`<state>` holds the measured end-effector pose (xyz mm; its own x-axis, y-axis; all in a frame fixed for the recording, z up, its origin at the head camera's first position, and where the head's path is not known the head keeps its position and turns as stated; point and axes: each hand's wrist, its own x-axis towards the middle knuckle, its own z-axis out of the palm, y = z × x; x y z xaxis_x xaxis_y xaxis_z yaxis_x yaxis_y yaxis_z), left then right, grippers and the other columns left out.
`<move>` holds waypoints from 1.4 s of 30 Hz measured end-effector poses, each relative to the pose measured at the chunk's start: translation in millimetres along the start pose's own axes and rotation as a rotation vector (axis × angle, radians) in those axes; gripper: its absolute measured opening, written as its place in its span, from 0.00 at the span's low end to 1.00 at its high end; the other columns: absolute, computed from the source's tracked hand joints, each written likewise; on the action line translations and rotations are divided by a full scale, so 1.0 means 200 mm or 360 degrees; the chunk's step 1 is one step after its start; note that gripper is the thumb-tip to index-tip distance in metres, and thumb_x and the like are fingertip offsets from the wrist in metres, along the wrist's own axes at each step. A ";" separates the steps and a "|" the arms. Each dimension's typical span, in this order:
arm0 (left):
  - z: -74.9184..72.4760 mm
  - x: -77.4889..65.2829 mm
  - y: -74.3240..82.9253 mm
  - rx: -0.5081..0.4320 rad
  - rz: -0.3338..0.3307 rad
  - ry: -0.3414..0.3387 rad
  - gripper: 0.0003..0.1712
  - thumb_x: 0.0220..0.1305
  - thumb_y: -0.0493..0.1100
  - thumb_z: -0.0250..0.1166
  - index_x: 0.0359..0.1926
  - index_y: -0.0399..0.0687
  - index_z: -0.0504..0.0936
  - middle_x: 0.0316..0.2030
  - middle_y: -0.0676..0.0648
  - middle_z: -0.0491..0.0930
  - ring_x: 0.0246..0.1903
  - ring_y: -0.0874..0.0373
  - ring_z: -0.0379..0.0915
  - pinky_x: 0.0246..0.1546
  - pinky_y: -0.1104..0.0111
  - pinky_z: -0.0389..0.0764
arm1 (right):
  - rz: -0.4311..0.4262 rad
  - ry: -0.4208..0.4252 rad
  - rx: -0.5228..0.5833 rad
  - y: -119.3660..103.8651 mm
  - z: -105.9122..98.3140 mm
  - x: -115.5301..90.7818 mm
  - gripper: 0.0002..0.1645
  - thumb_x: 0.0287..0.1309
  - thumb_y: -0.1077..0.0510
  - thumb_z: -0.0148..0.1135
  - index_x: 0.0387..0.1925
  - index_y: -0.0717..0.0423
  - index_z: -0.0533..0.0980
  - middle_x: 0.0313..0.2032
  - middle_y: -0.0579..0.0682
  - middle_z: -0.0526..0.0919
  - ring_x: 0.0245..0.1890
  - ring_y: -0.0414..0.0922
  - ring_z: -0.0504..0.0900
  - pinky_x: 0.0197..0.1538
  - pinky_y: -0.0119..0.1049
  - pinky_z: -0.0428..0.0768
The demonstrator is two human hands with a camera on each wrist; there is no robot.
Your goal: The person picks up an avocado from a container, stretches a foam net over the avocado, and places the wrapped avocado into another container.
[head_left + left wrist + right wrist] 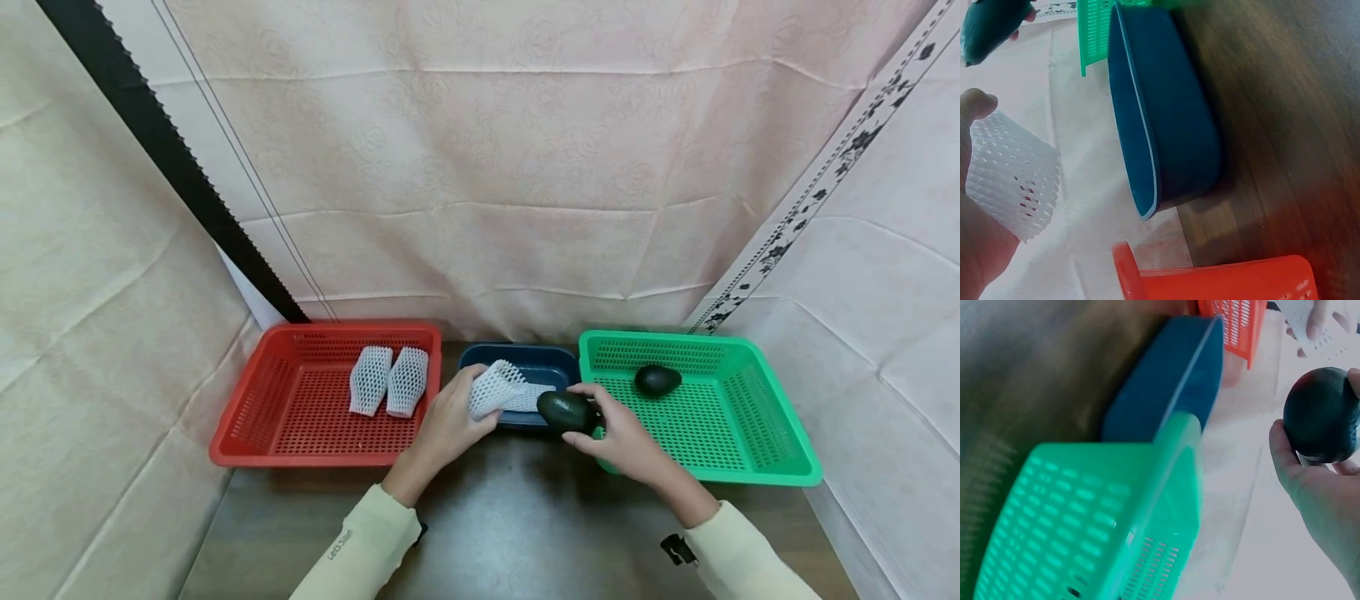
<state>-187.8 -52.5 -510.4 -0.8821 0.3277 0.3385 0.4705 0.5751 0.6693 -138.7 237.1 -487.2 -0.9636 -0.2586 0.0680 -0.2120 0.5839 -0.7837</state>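
Note:
My left hand (455, 414) holds a white foam net sleeve (497, 388) above the left part of a dark blue tray (480, 354). In the left wrist view the sleeve (1015, 175) looks empty, its mesh end spreading wide. A dark green avocado (567, 412) is gripped between the thumb and fingers of my right hand (619, 435), in front of the tray's right end. The avocado (1321, 415) and the sleeve are apart. Another foam net (534, 398) lies in the blue tray, partly hidden behind the held one.
On the left, a red basket (258, 400) holds two white foam nets (389, 381) that look filled. A green basket (780, 417) on the right contains one avocado (657, 381). All three containers stand on a dark wooden table (510, 533), with cloth hanging behind.

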 end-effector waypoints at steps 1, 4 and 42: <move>0.00 0.00 0.00 -0.0001 -0.0004 -0.0008 0.41 0.60 0.45 0.77 0.70 0.50 0.67 0.62 0.46 0.77 0.55 0.53 0.77 0.61 0.55 0.81 | -0.0013 0.0008 0.0015 0.00 -0.01 0.00 0.40 0.59 0.49 0.76 0.69 0.48 0.67 0.63 0.57 0.76 0.54 0.52 0.80 0.53 0.48 0.84; 0.00 0.00 0.01 -0.0004 0.0005 -0.0014 0.40 0.60 0.46 0.77 0.70 0.51 0.67 0.62 0.47 0.77 0.54 0.53 0.77 0.60 0.56 0.82 | -0.0066 0.0037 0.0012 -0.01 -0.05 0.01 0.40 0.61 0.50 0.75 0.70 0.51 0.68 0.64 0.58 0.76 0.53 0.52 0.80 0.52 0.46 0.84; 0.04 0.05 0.10 0.0187 0.0366 -0.0225 0.39 0.63 0.46 0.75 0.71 0.52 0.67 0.64 0.48 0.77 0.57 0.55 0.75 0.64 0.59 0.79 | -0.0277 0.0124 -0.0239 -0.19 -0.08 0.12 0.38 0.51 0.49 0.81 0.62 0.46 0.75 0.61 0.49 0.78 0.56 0.48 0.79 0.53 0.50 0.86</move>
<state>-187.4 -30.9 -499.4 -0.7436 0.5559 0.3716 0.6646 0.5536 0.5019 -156.7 222.2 -446.0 -0.9189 -0.3083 0.2461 -0.3920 0.6452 -0.6558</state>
